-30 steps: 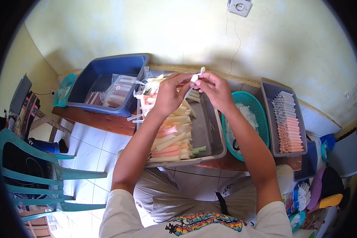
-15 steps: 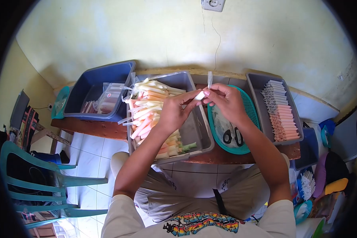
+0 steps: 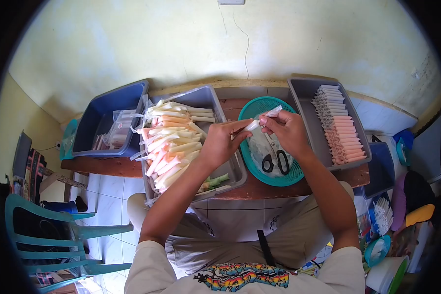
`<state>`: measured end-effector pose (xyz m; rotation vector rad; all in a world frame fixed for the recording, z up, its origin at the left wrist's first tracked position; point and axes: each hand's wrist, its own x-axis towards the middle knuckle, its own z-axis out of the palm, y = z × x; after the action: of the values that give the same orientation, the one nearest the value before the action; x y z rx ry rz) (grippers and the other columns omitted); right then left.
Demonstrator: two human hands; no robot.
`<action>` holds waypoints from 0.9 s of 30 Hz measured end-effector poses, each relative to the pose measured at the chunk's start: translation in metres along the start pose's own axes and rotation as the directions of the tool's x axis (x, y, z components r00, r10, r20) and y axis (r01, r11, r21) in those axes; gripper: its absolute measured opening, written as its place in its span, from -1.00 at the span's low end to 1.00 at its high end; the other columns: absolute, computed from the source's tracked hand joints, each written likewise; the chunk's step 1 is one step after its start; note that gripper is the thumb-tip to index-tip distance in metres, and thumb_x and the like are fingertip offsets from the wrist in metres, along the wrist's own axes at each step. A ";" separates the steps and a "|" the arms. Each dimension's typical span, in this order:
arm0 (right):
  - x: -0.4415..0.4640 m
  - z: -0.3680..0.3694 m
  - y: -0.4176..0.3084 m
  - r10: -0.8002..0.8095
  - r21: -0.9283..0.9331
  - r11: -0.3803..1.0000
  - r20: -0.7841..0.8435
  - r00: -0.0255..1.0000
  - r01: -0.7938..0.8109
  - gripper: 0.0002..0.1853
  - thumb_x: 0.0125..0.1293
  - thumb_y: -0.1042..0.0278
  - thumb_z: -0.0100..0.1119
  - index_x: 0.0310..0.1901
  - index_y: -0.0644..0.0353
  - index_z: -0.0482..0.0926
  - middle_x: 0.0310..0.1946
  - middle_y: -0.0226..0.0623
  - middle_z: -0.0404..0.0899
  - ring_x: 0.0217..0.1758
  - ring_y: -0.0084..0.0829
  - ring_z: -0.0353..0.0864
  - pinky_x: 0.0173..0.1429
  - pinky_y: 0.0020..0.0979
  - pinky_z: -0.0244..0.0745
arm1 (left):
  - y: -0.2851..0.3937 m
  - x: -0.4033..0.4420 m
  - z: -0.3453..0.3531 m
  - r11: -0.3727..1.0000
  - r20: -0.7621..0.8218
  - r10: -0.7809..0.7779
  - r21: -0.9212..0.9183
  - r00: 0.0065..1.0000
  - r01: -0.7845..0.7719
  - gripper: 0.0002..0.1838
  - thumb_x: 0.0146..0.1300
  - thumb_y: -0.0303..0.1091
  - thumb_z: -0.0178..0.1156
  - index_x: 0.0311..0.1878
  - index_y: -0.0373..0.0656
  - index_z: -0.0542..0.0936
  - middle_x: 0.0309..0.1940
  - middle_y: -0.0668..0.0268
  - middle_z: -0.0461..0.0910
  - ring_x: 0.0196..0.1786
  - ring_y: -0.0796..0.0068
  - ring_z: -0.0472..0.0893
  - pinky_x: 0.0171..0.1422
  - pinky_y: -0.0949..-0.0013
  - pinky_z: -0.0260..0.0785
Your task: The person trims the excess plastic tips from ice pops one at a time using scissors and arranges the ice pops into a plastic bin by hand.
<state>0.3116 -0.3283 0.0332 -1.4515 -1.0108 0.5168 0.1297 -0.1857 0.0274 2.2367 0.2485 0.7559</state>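
Above the teal basket (image 3: pixel 245 110), both hands hold one slim plastic tube with white filling (image 3: pixel 252 126), much like an ice pop. My left hand (image 3: pixel 224 139) is closed around its filled part, most of which is hidden in the fingers. My right hand (image 3: pixel 285 131) pinches the tube's clear plastic end (image 3: pixel 275 111), which sticks out up and to the right. Black-handled scissors (image 3: pixel 274 163) lie in the basket on clear plastic. Left of the hands, a grey tray (image 3: pixel 237 172) bears a pile of similar white, pink and orange tubes (image 3: pixel 174 139).
Another grey tray (image 3: pixel 299 95) at right holds rows of white and pink tubes (image 3: pixel 343 130) with twisted ends. A dark blue bin (image 3: pixel 90 120) with plastic packs stands at left. All rest on a wooden bench (image 3: pixel 108 167) by the wall. A green chair (image 3: pixel 49 240) stands lower left.
The tube's clear end, upright before, now tilts to the right, with my right hand pinching near it. The camera view has shifted, so more of the basket and scissors shows.
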 end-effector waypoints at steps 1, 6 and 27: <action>-0.002 -0.001 0.002 0.018 0.011 1.000 -0.024 1.000 -0.018 -0.76 0.52 0.27 0.48 -0.05 0.31 0.85 -0.30 -0.32 0.86 -0.27 -0.62 0.81 -0.15 -0.51 0.67 | -0.001 0.000 0.002 0.999 0.010 -0.018 0.034 1.000 0.017 -0.56 0.36 -0.45 0.52 0.30 -0.14 0.78 0.01 0.05 0.86 -0.04 0.28 0.90 0.07 0.28 0.71; -0.005 -0.010 0.006 0.032 -0.022 0.999 0.006 0.999 -0.032 -0.75 0.51 0.26 0.48 0.00 0.29 0.85 -0.27 -0.32 0.87 -0.26 -0.60 0.82 -0.13 -0.50 0.68 | -0.007 0.003 0.012 0.999 -0.020 -0.023 0.027 1.000 0.024 -0.56 0.32 -0.44 0.55 0.28 -0.10 0.80 -0.04 0.08 0.87 -0.06 0.30 0.89 0.04 0.29 0.70; -0.056 0.001 0.071 0.370 -0.869 0.482 0.085 0.925 -0.113 -0.29 0.21 0.22 0.62 0.24 0.50 0.48 0.14 0.29 0.64 0.18 0.30 0.74 0.30 0.07 0.71 | -0.020 -0.006 0.012 0.999 -0.145 0.026 0.036 0.989 -0.021 -0.60 0.35 -0.45 0.53 0.25 -0.11 0.81 -0.07 0.13 0.88 -0.12 0.28 0.87 0.01 0.28 0.69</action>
<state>0.3015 -0.3658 -0.0489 -2.5197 -1.3782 0.4235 0.1332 -0.1815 0.0041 2.2226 0.3087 0.9357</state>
